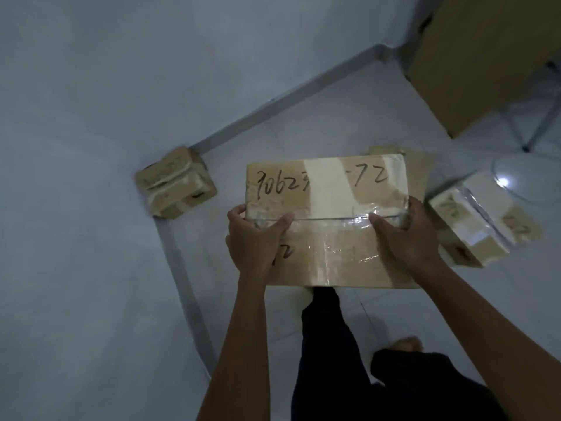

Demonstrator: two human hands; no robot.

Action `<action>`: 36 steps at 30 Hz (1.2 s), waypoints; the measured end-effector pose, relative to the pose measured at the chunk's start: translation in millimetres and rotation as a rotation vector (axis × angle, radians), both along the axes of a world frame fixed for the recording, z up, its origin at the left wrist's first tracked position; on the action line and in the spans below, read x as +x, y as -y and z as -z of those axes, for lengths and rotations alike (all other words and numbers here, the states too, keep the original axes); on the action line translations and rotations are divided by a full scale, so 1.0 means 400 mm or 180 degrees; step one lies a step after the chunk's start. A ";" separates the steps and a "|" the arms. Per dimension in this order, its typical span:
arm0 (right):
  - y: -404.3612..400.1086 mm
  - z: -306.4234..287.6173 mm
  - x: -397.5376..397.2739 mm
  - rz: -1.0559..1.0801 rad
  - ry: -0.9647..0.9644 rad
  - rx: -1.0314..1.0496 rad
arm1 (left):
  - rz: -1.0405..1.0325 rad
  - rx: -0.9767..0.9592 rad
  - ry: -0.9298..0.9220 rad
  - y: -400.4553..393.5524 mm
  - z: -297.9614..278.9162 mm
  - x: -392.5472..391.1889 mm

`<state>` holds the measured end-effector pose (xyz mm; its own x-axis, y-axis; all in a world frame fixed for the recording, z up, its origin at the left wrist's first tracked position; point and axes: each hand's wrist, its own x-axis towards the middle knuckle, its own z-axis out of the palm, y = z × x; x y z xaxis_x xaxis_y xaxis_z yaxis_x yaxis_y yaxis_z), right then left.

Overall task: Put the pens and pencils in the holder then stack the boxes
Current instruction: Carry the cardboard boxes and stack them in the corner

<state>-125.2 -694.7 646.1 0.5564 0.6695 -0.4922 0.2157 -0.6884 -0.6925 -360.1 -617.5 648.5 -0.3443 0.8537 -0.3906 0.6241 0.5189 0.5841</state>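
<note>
Box-stacking step: large taped box [328, 220] held over another box [416, 165].
Left hand [252, 235] and right hand [403, 235] clamped its sides; next move: lower squarely.

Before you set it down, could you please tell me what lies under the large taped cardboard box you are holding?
Beyond the large taped cardboard box, flat brown cardboard pokes out past its far right corner; everything else beneath is covered.

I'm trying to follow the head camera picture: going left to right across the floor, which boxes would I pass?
Small taped box by the wall corner → large taped box held in both hands → small taped box on the right.
</note>
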 end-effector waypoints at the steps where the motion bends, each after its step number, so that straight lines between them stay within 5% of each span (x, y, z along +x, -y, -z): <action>1: -0.041 -0.033 -0.046 -0.0104 0.0027 0.0059 | -0.0091 0.0042 -0.0003 -0.016 -0.028 -0.053; 9: -0.314 -0.201 -0.350 -0.1053 0.0014 0.0321 | -0.0811 0.0399 -0.0113 -0.140 -0.197 -0.395; 21: -0.747 -0.211 -0.586 -0.2055 -0.0178 -0.0160 | -0.1519 0.0023 0.0297 -0.388 -0.192 -0.637; 31: -1.049 -0.156 -0.811 -0.2504 -0.0371 -0.0449 | -0.1424 -0.0262 -0.0222 -0.626 -0.171 -0.791; 36: -1.128 -0.091 -0.934 -0.2340 -0.0125 -0.0512 | -0.0650 -0.0653 -0.0242 -0.699 -0.099 -0.930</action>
